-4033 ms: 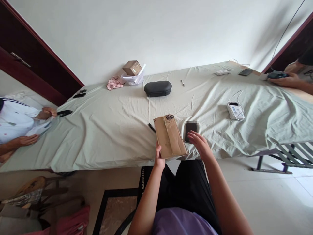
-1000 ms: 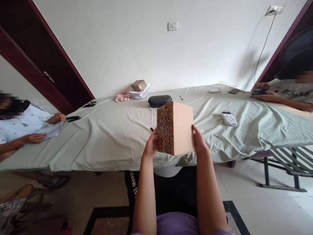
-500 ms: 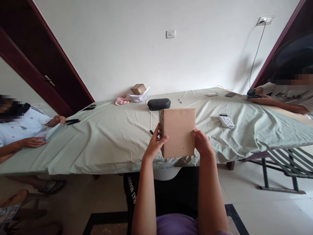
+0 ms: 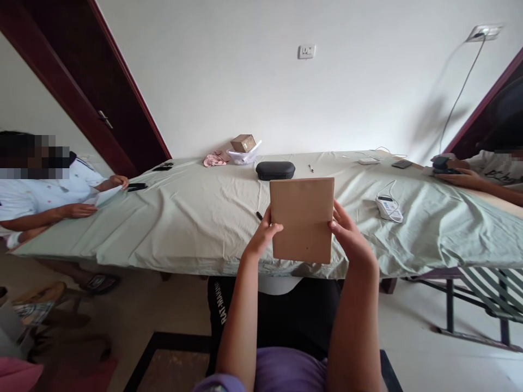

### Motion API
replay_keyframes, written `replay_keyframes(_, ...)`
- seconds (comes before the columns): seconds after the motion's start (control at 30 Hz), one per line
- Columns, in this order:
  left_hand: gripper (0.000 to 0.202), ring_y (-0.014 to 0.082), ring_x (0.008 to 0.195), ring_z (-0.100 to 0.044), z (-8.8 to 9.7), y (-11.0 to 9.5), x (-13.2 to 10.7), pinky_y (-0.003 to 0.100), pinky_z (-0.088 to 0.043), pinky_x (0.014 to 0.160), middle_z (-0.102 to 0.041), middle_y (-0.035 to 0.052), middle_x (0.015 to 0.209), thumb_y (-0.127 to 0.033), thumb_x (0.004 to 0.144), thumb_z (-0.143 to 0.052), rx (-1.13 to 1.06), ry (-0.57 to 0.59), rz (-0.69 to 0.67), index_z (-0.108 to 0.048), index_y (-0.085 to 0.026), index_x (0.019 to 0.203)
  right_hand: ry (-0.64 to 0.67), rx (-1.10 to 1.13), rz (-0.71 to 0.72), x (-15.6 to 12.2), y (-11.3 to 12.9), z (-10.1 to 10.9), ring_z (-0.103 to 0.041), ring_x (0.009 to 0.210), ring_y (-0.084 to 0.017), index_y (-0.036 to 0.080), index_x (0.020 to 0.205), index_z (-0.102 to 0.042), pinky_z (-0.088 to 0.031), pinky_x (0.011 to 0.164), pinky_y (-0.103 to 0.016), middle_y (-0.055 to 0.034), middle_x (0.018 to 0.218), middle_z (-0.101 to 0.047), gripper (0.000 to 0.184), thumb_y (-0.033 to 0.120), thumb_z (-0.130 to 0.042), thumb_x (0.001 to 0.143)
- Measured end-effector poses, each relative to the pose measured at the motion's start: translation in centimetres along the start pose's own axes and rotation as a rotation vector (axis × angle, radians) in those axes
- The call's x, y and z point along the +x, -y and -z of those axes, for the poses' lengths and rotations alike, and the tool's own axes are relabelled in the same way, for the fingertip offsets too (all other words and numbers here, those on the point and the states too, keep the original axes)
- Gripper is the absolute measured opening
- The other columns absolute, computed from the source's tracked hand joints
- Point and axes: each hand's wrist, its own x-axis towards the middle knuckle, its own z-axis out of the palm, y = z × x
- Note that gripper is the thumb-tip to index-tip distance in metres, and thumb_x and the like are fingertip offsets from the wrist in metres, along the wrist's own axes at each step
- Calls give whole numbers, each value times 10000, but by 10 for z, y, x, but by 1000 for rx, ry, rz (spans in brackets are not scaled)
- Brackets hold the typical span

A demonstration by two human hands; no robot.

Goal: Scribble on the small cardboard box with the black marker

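Plain brown rectangular cardboard box (image 4: 302,218) sat directly between the hands, near the front edge of the pale-green cloth (image 4: 183,228), long axis roughly upright. Left hand (image 4: 261,237) gripped its left side, right hand (image 4: 353,234) its right; neither was nearer.

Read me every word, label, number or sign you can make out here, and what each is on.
"RAT-MAKING": black trouser leg; its ends are hard to make out.
White corded device: print too small.
Shirt on the far right: lettering blurred.
Small cardboard box: markings too small.
Held cardboard panel or box: none visible.
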Motion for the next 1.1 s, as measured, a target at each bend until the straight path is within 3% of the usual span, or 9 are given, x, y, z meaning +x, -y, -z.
replay_keyframes(0.1,712,302,1359,-552,1,-1,1,408,-432,1149,-656,43,1433,-243,782,-631,-4,-24,17,-540,-274,1487,14,24,-16,2,-4,1,-542,1406,-353,387,1668,-323,-443,1186,-541,-86,1616,-479,1030,605,-841,804)
replay_keyframes(0.23,668,286,1327,-556,6,-2,1,385,-418,1136,-686,19,1378,-211,753,-590,46,-118,40,-600,-275,1418,23,-25,-65,3,0,-5,-545,1394,-371,411,1667,-311,-483,1143,-573,-101,1622,-451,1081,555,-894,768)
replay_keyframes(0.53,536,294,1288,-578,16,0,2,403,-422,1139,-704,31,1320,-197,752,-584,58,-166,15,-677,-263,1276,26,-178,-130,0,18,-16,-553,1366,-392,400,1686,-262,-542,1079,-551,-117,1611,-429,1189,654,-892,710)
replay_keyframes(0.7,576,293,1402,-530,8,0,5,447,-362,1223,-648,40,1434,-317,891,-610,84,-271,122,-544,-329,1463,-71,-174,-92,-3,24,-20,-634,1239,-352,293,1679,-332,-546,1077,-507,-129,1444,-606,1103,670,-836,774)
replay_keyframes(0.83,627,304,1451,-502,1,0,5,457,-357,1234,-610,51,1490,-381,936,-599,36,-278,217,-462,-345,1546,-53,-67,-27,-5,26,-16,-640,1261,-343,311,1599,-489,-587,1025,-451,-87,1473,-630,873,584,-822,839)
replay_keyframes(0.97,639,293,1503,-451,1,9,6,456,-325,1258,-562,54,1539,-411,958,-579,36,-255,195,-425,-365,1576,-63,-59,-6,-4,20,-9,-616,1314,-360,321,1530,-577,-586,1036,-463,-70,1506,-616,752,556,-818,858)
replay_keyframes(1.1,845,298,1502,-453,0,21,13,472,-369,1234,-511,81,1574,-335,873,-687,-4,-243,42,-298,-364,1622,-32,-60,45,-2,12,-4,-583,1370,-359,323,1492,-612,-503,1152,-514,-57,1521,-606,722,482,-859,833)
